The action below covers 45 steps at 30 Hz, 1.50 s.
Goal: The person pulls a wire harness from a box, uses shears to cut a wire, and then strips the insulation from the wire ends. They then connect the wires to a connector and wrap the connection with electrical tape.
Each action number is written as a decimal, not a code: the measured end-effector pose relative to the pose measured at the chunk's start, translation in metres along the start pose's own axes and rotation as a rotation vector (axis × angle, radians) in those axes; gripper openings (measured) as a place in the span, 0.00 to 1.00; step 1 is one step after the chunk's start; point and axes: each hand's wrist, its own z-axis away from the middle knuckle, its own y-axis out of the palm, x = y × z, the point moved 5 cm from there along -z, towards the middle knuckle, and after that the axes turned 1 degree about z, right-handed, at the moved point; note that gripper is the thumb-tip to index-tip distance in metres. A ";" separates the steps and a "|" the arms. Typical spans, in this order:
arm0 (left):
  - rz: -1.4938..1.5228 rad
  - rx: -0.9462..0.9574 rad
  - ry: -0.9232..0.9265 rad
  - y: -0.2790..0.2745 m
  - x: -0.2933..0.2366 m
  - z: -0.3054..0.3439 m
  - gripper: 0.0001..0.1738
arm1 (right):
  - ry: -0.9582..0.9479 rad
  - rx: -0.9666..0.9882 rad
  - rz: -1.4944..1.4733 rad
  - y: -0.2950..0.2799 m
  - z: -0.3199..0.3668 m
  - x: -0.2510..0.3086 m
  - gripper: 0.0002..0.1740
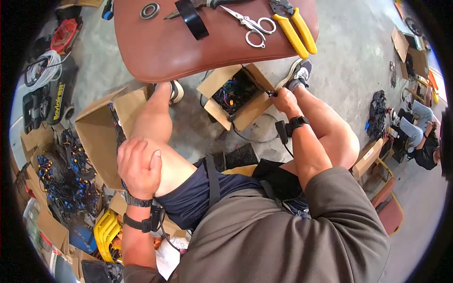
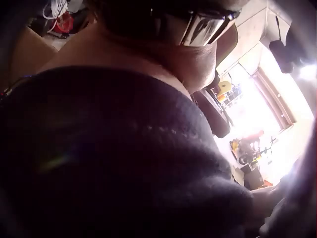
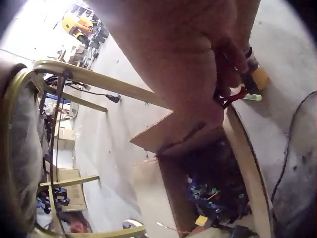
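Observation:
My left hand (image 1: 139, 165) rests on the left knee, its fingers lying over the skin. The right hand (image 1: 286, 101) is low beside the right shin, at the right edge of an open cardboard box (image 1: 249, 113). Its fingers pinch a short wire piece with connectors (image 3: 239, 97), showing red, black and pale green in the right wrist view; the fingers hide part of it. Inside the box lies a tangle of dark wires (image 1: 234, 94) with small coloured connectors. Dark cloth fills most of the left wrist view.
A red-brown padded seat (image 1: 188, 56) ahead carries scissors (image 1: 248, 22), yellow-handled pliers (image 1: 297, 33), black tape (image 1: 191, 19) and a metal ring (image 1: 150, 10). A larger carton (image 1: 96, 137) and wire heaps (image 1: 68, 174) stand left. Another person (image 1: 420, 137) sits far right.

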 end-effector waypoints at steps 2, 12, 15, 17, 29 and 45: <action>0.028 -0.003 -0.006 0.006 -0.001 -0.004 0.15 | 0.013 0.005 -0.102 -0.012 0.005 0.005 0.17; -0.012 -0.077 -0.008 -0.004 -0.011 0.009 0.14 | -0.099 0.189 -0.837 -0.071 0.050 0.106 0.22; -0.003 -0.099 -0.015 -0.006 -0.002 0.011 0.14 | -0.294 0.170 -0.688 -0.104 0.084 0.152 0.23; 0.004 -0.110 -0.023 -0.006 0.000 0.011 0.14 | -0.479 0.173 -0.596 -0.110 0.100 0.170 0.23; -0.045 -0.208 -0.050 -0.001 0.016 0.033 0.17 | -0.728 0.108 -0.279 -0.182 0.272 0.165 0.24; 1.310 0.588 0.085 0.003 -0.207 0.103 0.18 | -0.986 -0.265 -0.029 -0.243 0.443 0.117 0.25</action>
